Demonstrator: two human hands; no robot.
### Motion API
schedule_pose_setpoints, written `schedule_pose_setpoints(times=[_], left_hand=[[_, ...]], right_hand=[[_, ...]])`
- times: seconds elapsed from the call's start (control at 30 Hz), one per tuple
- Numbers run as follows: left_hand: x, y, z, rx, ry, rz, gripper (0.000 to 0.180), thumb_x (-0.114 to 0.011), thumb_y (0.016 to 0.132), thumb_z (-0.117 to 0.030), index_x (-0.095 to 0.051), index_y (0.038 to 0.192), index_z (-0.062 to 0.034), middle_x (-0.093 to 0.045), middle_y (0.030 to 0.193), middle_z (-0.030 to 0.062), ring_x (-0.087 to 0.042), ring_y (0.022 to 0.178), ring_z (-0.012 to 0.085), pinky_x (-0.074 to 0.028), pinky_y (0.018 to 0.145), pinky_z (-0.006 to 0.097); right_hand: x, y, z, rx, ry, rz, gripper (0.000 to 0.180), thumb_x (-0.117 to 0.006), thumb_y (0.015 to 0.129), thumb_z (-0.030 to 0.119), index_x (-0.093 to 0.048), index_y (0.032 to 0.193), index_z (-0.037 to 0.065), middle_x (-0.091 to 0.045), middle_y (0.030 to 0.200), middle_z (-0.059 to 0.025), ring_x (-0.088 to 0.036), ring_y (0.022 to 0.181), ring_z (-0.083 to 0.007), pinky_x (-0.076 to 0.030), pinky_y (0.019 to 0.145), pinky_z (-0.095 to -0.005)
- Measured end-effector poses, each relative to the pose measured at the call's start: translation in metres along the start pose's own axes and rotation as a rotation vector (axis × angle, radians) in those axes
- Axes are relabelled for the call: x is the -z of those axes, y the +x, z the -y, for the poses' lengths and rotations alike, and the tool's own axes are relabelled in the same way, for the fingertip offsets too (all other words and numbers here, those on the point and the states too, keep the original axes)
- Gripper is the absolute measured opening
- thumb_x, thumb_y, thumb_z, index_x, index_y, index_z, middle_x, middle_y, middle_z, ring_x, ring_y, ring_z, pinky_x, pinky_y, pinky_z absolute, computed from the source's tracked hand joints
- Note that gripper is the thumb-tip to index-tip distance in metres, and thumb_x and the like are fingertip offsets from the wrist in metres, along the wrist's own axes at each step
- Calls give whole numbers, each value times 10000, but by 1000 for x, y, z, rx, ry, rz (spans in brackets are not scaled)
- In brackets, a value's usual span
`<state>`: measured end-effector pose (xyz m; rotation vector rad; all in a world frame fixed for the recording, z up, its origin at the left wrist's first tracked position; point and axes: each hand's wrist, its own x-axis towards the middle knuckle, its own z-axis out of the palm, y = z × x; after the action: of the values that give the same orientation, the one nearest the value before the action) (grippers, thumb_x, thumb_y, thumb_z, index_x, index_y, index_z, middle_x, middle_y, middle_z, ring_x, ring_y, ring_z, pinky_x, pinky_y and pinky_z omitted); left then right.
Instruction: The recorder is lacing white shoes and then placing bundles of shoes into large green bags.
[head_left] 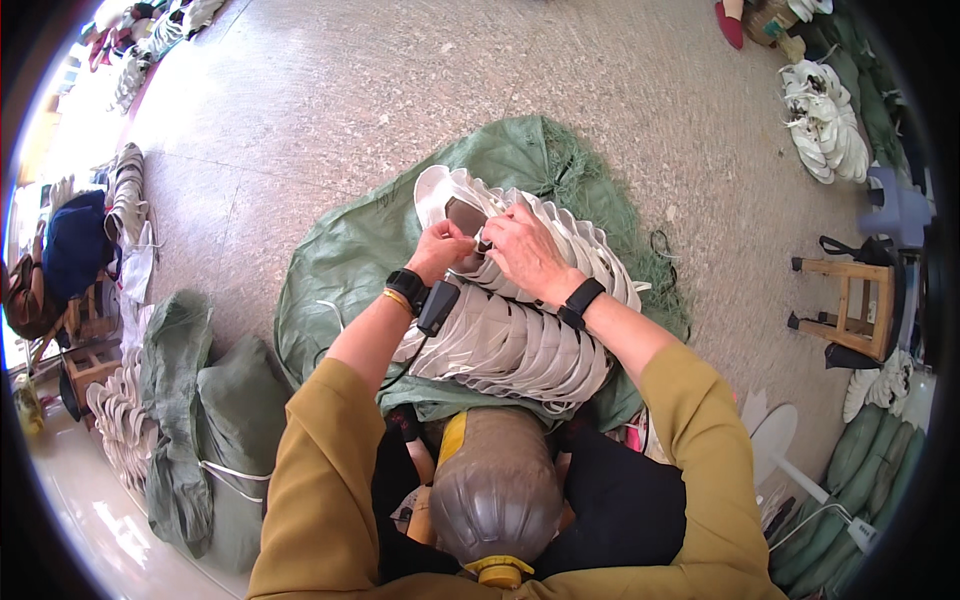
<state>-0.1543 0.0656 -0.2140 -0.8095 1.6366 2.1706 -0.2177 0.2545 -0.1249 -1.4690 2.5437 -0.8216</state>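
A long curved stack of white shoe uppers lies on a green woven sack spread on the floor in front of me. Both hands are at the top end of the stack. My left hand pinches a thin white cord at the stack's end. My right hand grips the top pieces of the stack and the cord beside the left hand. Each wrist wears a black band, and a small black device hangs from the left one. A brown plastic bottle with a yellow cap rests in my lap.
Tied green sacks and more stacked white uppers lie at the left. A wooden stool stands at the right, with white uppers piled beyond it. More green sacks sit at the lower right. Speckled stone floor lies beyond.
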Motion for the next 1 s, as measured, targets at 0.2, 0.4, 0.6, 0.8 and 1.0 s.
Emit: schedule_pose_setpoints(times=[0.2,0.4,0.6,0.8,1.0], left_hand=[[1,-29,-41,-29,53,17,256,-738,791,-14,-502,728,-88,-561,691,5,-534,612,101,-424,561,230],[15,-50,-52,-88,126,63,217,-744,806,-79,-528,783,-80,-625,779,15,-576,681,95,-456,603,243],[67,-67,-39,-184,595,35,157,-697,797,-135,-571,809,-43,-674,829,66,-656,777,180,-509,672,325],[153,-109,28,-180,1107,29,127,-637,739,-131,-600,799,-25,-651,754,136,-652,742,293,-506,669,382],[153,-142,74,-143,1046,138,270,-702,682,-82,-548,900,-42,-650,823,135,-651,810,331,-511,710,394]], right_hand=[[-7,4,5,-51,-116,80,115,-741,733,200,-720,813,120,-633,908,-47,-522,1003,-279,-454,854,-391],[-21,19,12,-52,-48,14,78,-669,718,188,-723,702,134,-650,757,-14,-540,932,-263,-437,846,-402],[-17,13,11,-178,112,-41,96,-704,736,151,-688,716,58,-669,784,-103,-558,928,-315,-442,864,-411],[-16,19,16,-299,222,-87,150,-671,829,166,-661,835,16,-666,863,-143,-578,937,-336,-456,846,-415],[-9,21,21,-315,234,-140,172,-668,847,183,-655,854,11,-658,894,-154,-587,926,-328,-459,838,-408]])
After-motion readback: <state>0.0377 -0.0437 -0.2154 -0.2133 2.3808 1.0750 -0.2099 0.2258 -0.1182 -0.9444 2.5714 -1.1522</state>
